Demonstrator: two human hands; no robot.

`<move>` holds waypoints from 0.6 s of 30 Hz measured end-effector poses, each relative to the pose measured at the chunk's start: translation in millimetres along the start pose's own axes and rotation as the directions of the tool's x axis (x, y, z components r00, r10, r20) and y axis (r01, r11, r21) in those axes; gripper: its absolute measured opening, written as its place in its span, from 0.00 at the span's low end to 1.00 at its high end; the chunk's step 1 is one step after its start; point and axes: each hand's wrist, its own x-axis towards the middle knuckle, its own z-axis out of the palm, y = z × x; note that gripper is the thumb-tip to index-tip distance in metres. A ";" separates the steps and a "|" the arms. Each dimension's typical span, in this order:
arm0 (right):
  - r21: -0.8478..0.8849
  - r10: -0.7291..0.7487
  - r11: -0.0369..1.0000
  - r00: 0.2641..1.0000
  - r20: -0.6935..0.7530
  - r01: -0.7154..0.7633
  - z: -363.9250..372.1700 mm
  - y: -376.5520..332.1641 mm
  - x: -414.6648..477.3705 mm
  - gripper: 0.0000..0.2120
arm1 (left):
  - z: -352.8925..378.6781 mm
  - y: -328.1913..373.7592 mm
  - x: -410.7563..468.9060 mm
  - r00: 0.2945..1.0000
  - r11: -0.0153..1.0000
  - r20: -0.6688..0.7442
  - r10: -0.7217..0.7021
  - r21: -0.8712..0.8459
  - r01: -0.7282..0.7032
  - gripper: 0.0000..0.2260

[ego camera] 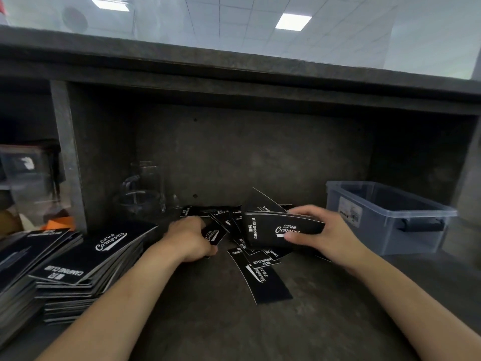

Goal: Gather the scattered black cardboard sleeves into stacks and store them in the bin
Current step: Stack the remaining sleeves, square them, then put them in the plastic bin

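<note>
Our right hand (321, 234) clamps a gathered bundle of sleeves (282, 229); our left hand (191, 239) pinches one loose sleeve (214, 234) from the scattered pile (260, 272). We judge gathering is mid-way; next, add it to the bundle, then reach the bin (390, 214) at right.

"CAMPING CLUB" printed white on black sleeves (281, 230), bin (390, 217) label unreadable

One head view, close over my desk (208, 329).
I look forward and down into the recess; its dim back wall is perhaps near.
</note>
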 end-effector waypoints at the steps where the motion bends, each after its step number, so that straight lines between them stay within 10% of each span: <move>1: -0.023 0.014 1.000 1.000 0.000 -0.014 0.4 2.8 0.8 0.19 | -2.9 -0.1 -0.5 0.999 0.999 0.010 -0.030 -0.034 0.031 0.36; 9: 0.026 0.064 0.998 0.998 0.020 -0.065 -2.8 7.4 2.5 0.17 | -12.7 -5.5 -1.9 0.991 0.977 0.087 -0.103 -0.180 0.118 0.32; 18: 0.254 0.023 0.965 0.989 0.145 -0.059 -4.9 -5.5 -3.9 0.16 | -15.1 -1.9 -4.8 0.822 0.915 -0.568 0.048 -0.306 -0.264 0.08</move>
